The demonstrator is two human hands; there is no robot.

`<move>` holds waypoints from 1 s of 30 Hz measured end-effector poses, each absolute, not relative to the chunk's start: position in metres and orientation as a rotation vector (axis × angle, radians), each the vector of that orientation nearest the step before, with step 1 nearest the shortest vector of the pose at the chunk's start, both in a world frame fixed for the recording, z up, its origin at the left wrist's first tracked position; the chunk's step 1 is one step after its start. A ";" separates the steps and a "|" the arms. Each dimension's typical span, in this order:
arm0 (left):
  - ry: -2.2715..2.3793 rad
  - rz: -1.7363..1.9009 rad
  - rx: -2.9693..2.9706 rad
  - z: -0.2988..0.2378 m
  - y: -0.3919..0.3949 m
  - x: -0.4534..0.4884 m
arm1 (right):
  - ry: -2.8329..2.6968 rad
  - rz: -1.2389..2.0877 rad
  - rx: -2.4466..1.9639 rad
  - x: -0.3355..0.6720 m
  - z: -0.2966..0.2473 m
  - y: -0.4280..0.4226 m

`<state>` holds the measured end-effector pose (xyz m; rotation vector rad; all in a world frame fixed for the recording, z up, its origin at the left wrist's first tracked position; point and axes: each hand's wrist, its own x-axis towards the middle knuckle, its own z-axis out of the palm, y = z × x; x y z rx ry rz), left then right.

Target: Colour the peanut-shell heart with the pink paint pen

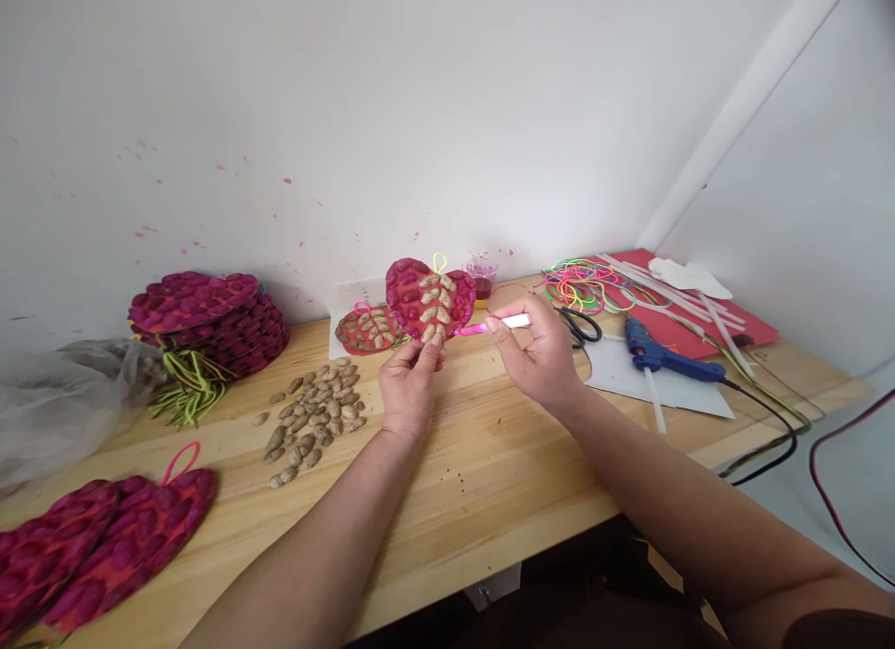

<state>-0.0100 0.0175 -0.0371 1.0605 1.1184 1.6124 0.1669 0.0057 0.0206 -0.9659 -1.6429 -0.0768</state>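
My left hand (411,379) pinches the lower tip of a heart-shaped ornament (409,299) and holds it upright above the table. Purple-painted peanut shells cover its sides, a row of plain shells runs down its middle, and a yellow loop tops it. Between the fingers of my right hand (535,351) is a paintbrush (516,322) with a white handle; its pink end is at the heart's lower right edge. Whether it touches is unclear. Behind the heart stands a clear cup of purple paint (482,281). A second heart (364,330) with unpainted shells lies on white paper.
Loose peanut shells (318,416) lie left of my hands. Stacked purple ornaments (202,318) stand at the back left, more purple ornaments (132,537) at the front left. To the right are scissors (584,325), a blue glue gun (664,355) with its cord, and colourful strings (587,283).
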 end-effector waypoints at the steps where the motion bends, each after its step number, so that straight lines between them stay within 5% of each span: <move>1: 1.110 1.616 1.042 -0.037 0.017 -0.010 | -1.647 -0.073 -0.970 0.167 0.020 0.006; 30: 1.031 1.594 0.838 -0.027 0.013 -0.004 | -1.556 0.043 -1.012 0.170 0.016 0.010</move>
